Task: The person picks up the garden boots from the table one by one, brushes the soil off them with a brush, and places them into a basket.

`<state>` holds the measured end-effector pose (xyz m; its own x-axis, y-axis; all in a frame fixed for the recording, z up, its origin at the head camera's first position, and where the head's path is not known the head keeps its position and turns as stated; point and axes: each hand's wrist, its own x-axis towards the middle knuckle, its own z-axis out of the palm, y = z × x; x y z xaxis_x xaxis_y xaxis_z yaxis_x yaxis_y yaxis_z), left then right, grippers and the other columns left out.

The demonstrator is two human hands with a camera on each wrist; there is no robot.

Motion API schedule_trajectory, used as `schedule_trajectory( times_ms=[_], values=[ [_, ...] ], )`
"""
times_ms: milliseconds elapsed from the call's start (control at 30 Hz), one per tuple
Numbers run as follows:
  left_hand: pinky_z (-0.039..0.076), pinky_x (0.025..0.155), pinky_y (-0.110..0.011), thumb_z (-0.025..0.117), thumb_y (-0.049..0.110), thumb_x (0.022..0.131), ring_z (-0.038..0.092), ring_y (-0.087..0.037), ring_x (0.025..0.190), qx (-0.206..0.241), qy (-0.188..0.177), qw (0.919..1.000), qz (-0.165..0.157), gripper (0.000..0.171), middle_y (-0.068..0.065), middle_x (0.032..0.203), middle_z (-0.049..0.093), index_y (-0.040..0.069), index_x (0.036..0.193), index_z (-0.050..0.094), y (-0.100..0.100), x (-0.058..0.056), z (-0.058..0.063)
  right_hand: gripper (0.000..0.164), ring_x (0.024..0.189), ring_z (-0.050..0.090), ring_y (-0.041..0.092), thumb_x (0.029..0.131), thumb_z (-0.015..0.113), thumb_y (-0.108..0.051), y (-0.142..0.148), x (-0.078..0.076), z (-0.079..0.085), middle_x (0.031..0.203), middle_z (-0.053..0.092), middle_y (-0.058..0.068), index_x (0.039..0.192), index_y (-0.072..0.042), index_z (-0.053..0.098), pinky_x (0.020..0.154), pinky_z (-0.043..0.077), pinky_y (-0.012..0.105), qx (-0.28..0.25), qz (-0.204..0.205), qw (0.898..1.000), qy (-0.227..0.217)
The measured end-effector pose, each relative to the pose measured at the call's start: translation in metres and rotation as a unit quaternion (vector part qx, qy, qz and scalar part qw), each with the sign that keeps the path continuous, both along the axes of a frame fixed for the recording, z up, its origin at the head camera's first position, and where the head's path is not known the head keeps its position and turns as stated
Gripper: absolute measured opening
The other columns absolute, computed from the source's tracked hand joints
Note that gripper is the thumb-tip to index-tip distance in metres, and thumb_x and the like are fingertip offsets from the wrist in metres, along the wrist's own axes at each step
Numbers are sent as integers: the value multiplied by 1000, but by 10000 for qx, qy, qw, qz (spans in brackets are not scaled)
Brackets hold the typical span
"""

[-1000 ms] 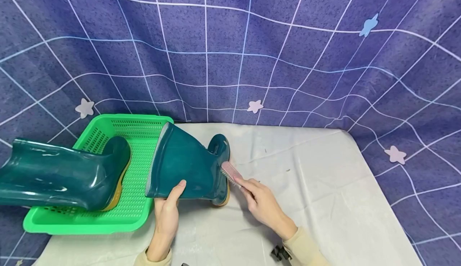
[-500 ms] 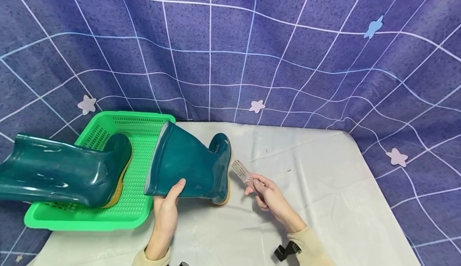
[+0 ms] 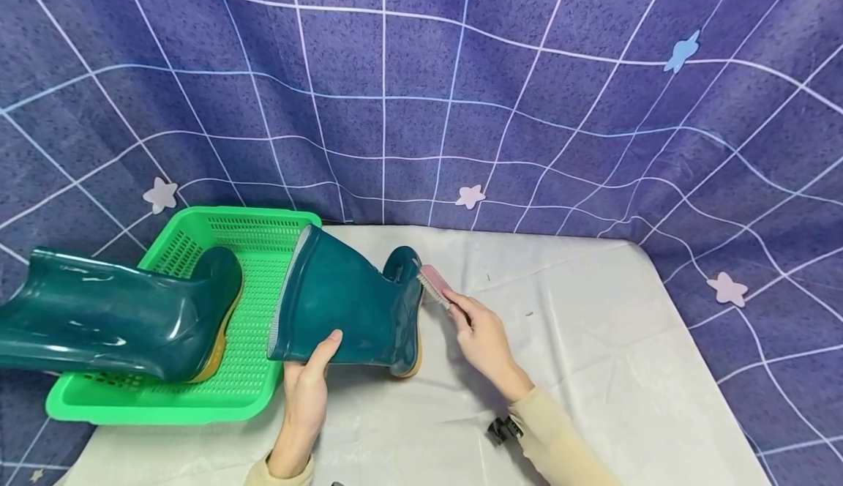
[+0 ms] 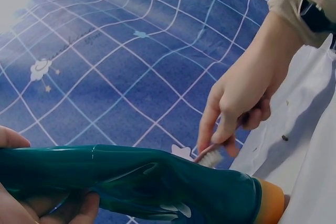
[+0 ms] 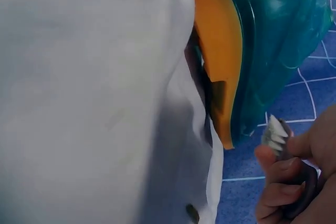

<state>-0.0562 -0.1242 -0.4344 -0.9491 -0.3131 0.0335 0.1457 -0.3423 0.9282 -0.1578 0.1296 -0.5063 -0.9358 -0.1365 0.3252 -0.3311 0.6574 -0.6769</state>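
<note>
A dark green rubber boot [image 3: 342, 296] with an orange-yellow sole [image 5: 218, 40] is tilted over the table, its shaft opening toward the left. My left hand [image 3: 306, 391] grips the shaft near that opening, thumb on top and fingers underneath. In my right hand [image 3: 484, 339] is a pink brush [image 3: 435, 281] with pale bristles, held by its handle. The bristles face the boot, right at its toe end in the head view. The left wrist view has the brush [image 4: 210, 158] just over the boot's upper side, fingers curled round the handle.
A second green boot [image 3: 118, 318] lies across a green plastic basket [image 3: 165, 416] at the left. White cloth [image 3: 593, 369] covers the table, with small dark specks on it. Behind hangs a purple-blue grid-patterned curtain [image 3: 408, 127].
My right hand first drew the brush back from the boot with bristles turned up, then turned it over and brought it to the toe end. My left hand keeps its grip.
</note>
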Motion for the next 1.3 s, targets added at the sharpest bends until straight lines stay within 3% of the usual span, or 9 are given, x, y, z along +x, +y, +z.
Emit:
schedule_trajectory(
  times_ms=[133,300,533,733,867,1000,1100,1200,1300],
  values=[
    [54,103,-18,56,-8,103,67,-3,118,16,-11,10000,16,44,12,126,71,18,139,55,0,0,0,36,71,57,16,104,66,-10,-6,-5,-5,104,79,7,139,-16,72,65,49,32,74,113,9999,5],
    [54,103,-18,55,-9,102,67,-3,117,19,-43,10000,27,46,13,126,71,19,139,55,1,0,0,36,78,67,20,103,66,-11,-9,-6,-10,117,81,5,137,-21,74,64,52,36,343,-412,9984,-174],
    [54,103,-18,56,-8,103,67,-3,119,-12,-121,9999,90,47,13,128,70,18,142,52,0,1,1,39,74,61,19,104,63,-11,-17,-19,-1,105,79,4,141,-22,72,66,50,36,132,-366,9992,-96],
    [53,104,-17,56,-6,103,66,-2,119,-27,-191,9998,59,46,13,128,70,19,142,52,2,0,-1,39,81,67,24,103,62,-13,-24,-27,-4,124,79,7,139,-25,73,64,52,39,152,-664,9965,-489],
    [52,104,-17,56,-5,104,65,-2,120,-78,-215,9997,38,46,14,129,68,20,142,50,2,0,0,39,72,61,22,104,61,-13,-24,-32,-2,119,80,8,139,-24,73,60,49,38,-53,-862,9945,-591],
    [52,105,-17,55,-4,104,65,-3,120,-107,-212,9997,38,46,13,130,67,20,143,49,1,1,1,38,82,64,23,106,61,-14,-24,-34,0,119,79,7,141,-24,72,72,54,42,-130,-643,9966,-498],
    [51,107,-17,55,-4,104,63,-1,124,-159,-241,9996,-25,49,14,133,65,19,146,46,1,1,0,39,80,63,23,105,60,-12,-24,-31,-1,119,79,7,141,-24,72,69,53,39,-15,-496,9971,-573],
    [50,108,-16,55,-5,104,62,-1,126,-198,-233,9995,-67,50,15,134,64,17,147,45,3,1,-1,40,77,62,23,103,60,-11,-24,-29,-1,122,79,7,140,-24,72,62,49,36,159,-650,9960,-585],
    [51,107,-17,55,-6,103,63,-2,124,-134,-203,9997,-40,47,14,131,66,17,144,49,3,1,-2,41,72,61,23,102,61,-11,-24,-29,1,112,80,8,139,-24,73,59,49,38,182,-785,9958,-424]
  ],
)
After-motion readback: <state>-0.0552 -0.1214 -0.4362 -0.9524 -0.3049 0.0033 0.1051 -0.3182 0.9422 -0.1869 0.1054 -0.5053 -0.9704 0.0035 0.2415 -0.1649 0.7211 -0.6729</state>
